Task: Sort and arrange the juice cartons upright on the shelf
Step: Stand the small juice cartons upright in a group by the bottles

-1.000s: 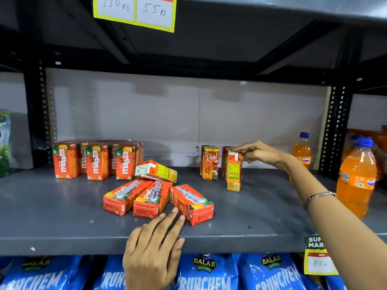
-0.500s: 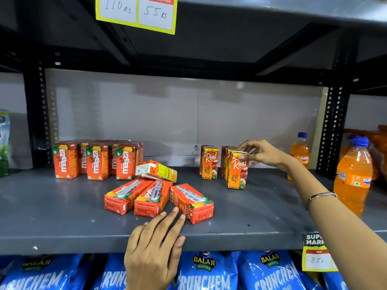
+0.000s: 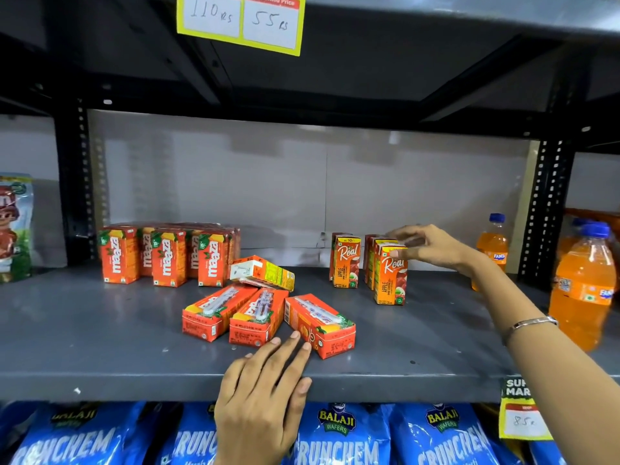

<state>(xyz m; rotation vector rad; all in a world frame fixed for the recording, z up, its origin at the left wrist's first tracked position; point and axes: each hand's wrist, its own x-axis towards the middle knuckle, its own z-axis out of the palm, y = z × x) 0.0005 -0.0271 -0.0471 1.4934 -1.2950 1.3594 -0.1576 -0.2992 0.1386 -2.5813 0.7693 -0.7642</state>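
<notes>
Several upright Maaza cartons point(image 3: 167, 256) stand in rows at the back left of the grey shelf point(image 3: 100, 330). Three Maaza cartons point(image 3: 258, 317) lie flat in the middle, and a fourth carton point(image 3: 263, 273) rests tilted behind them. Upright Real cartons point(image 3: 347, 263) stand at the back right in two rows. My right hand point(image 3: 429, 246) pinches the top of the front Real apple carton point(image 3: 391, 280), which stands on the shelf. My left hand point(image 3: 261, 397) lies flat over the shelf's front edge, fingers apart, fingertips touching the rightmost lying carton point(image 3: 318, 325).
Orange Fanta bottles point(image 3: 583, 290) stand to the right, one point(image 3: 493, 246) just behind my right wrist. A black upright post point(image 3: 547, 209) bounds the bay on the right. Blue Balaji wafer bags point(image 3: 335, 434) fill the shelf below. A yellow price tag point(image 3: 241, 21) hangs above.
My right hand has turned the Real apple carton from side-on to face front, standing it upright before the right row. My left hand has stayed put.
</notes>
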